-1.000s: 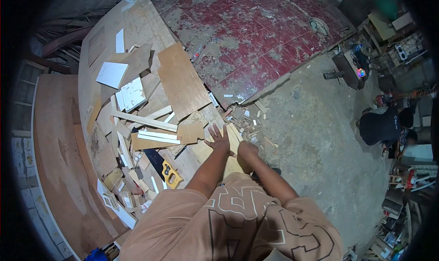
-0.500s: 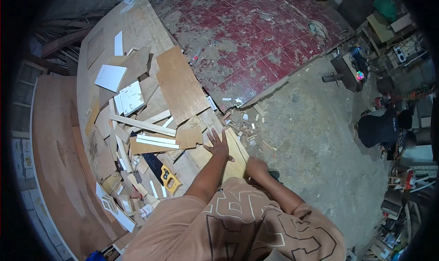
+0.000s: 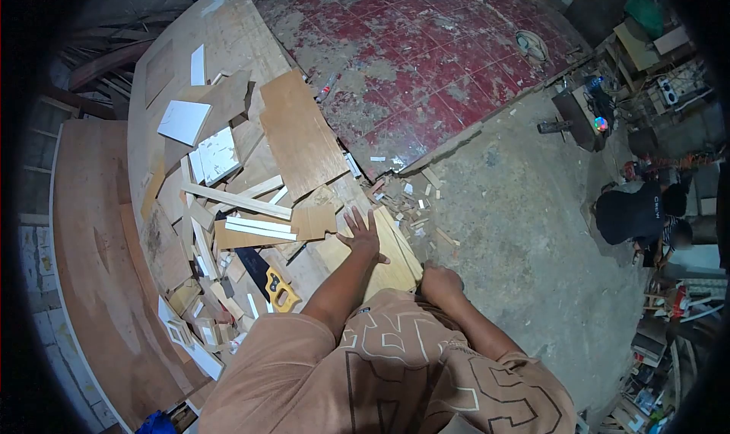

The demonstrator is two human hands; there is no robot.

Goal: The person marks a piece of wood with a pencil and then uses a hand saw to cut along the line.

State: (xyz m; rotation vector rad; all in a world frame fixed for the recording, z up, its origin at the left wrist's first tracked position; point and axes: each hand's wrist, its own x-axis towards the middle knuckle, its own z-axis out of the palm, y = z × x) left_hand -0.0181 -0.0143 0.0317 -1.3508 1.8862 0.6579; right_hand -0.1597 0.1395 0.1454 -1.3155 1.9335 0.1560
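Note:
My left hand point(image 3: 363, 240) lies flat with fingers spread on a pale wooden board point(image 3: 389, 260) at the near right edge of the workbench. A narrow split or strip line runs along the board's right side. Just past that edge, my right hand point(image 3: 442, 284) is curled into a fist close to the board's near corner. What it grips, if anything, is hidden under the fingers. Left of my left forearm lies a handsaw point(image 3: 268, 279) with a yellow handle and a dark blade. White-faced strips point(image 3: 261, 230) rest on a brown piece beyond it.
Wood offcuts and white panels point(image 3: 184, 122) clutter the workbench point(image 3: 228, 34). A brown plywood sheet point(image 3: 302, 133) lies along its right edge. Small scraps point(image 3: 414, 202) litter the concrete floor. Another person point(image 3: 630, 213) in dark clothing is low down at far right, among tools.
My right hand, blurred before, has shifted slightly right and toward me, and now shows sharply. My left hand stays flat on the board, nearly unmoved.

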